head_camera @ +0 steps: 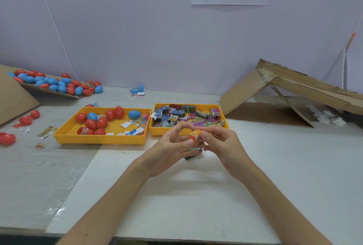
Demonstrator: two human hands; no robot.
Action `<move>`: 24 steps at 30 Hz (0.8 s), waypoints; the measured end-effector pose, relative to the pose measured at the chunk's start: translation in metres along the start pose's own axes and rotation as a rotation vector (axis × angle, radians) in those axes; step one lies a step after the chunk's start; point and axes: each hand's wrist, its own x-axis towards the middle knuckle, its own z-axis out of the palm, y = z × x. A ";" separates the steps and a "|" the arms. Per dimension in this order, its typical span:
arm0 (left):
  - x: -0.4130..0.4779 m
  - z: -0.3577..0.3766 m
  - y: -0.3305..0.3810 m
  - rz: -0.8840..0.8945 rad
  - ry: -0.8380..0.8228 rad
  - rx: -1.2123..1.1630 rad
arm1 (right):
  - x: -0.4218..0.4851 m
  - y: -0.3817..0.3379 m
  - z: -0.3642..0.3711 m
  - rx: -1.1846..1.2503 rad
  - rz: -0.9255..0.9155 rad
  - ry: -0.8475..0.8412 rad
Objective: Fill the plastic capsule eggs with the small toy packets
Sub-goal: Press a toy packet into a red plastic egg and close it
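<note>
The step in hand looks like pushing a small yellow printed toy packet [198, 138] into a red plastic capsule egg [191, 136]. To do it well, the packet should be kept folded tight and fed in squarely. The shell's mouth should be held steady, and no corner of wrapper should be left across the rim, since that would likely stop the egg from snapping closed. Egg and packet are pressed together above the middle of the white table [176, 201], just in front of the near wall of the yellow plastic tray of mixed printed packets [157, 131]. How far the packet has gone in is hidden by the fingers. The left hand [169, 147] is curled, its thumb lying against the red shell and its fingertips arched over the top, so it appears to grip the egg. The right hand [223, 144] is curled too, with thumb and forefinger pinching the packet end. Neither hand is spread wide. A dark printed packet [193, 154] shows below the two hands; whether it lies on the table or hangs from the lower fingers I cannot tell. To the left stands a second yellow plastic tray [100, 140] holding red and blue eggs. More eggs lie on a brown cardboard ramp [11, 95] at the table's far left corner.
</note>
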 end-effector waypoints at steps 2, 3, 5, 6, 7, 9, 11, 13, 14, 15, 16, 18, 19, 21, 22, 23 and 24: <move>0.000 0.001 0.001 -0.001 0.002 -0.003 | 0.000 0.000 -0.001 -0.006 0.002 0.007; 0.000 0.001 0.001 -0.005 0.005 -0.008 | 0.000 0.000 0.000 -0.003 0.007 0.013; 0.000 0.002 0.002 -0.007 0.010 -0.026 | 0.001 0.001 0.001 0.017 0.015 0.024; -0.001 0.002 0.001 -0.002 0.012 -0.035 | 0.001 0.001 0.001 0.021 0.009 0.025; -0.001 0.002 0.001 0.005 0.017 -0.043 | 0.001 0.002 0.001 0.013 -0.005 0.029; -0.001 0.001 0.001 0.013 0.028 -0.045 | 0.001 0.004 0.001 -0.029 -0.047 0.045; -0.001 0.001 0.000 0.012 0.026 -0.037 | 0.002 0.005 0.000 -0.056 -0.063 0.051; -0.001 0.002 0.001 0.008 0.012 -0.038 | 0.002 0.007 -0.002 -0.038 -0.049 0.038; -0.001 0.002 0.001 0.003 0.005 -0.043 | 0.003 0.007 -0.003 -0.029 -0.042 0.031; -0.001 0.003 0.002 0.000 -0.003 -0.048 | 0.003 0.007 -0.004 -0.024 -0.038 0.025; -0.001 0.003 0.002 -0.003 -0.010 -0.049 | 0.003 0.008 -0.005 -0.018 -0.037 0.019; -0.001 0.004 0.004 -0.003 -0.023 -0.053 | 0.003 0.007 -0.005 -0.005 -0.039 0.011; -0.001 0.003 0.004 -0.004 -0.027 -0.056 | 0.003 0.007 -0.005 0.004 -0.041 0.010; -0.002 0.003 0.004 -0.004 -0.035 -0.063 | 0.004 0.006 -0.005 0.031 -0.036 0.016; -0.002 0.003 0.004 -0.004 -0.035 -0.062 | 0.004 0.006 -0.005 0.038 -0.031 0.018; -0.002 0.004 0.003 -0.004 -0.030 -0.052 | 0.004 0.006 -0.005 0.037 -0.028 0.019; -0.002 0.004 0.003 -0.002 -0.021 -0.034 | 0.004 0.006 -0.004 0.029 -0.028 0.023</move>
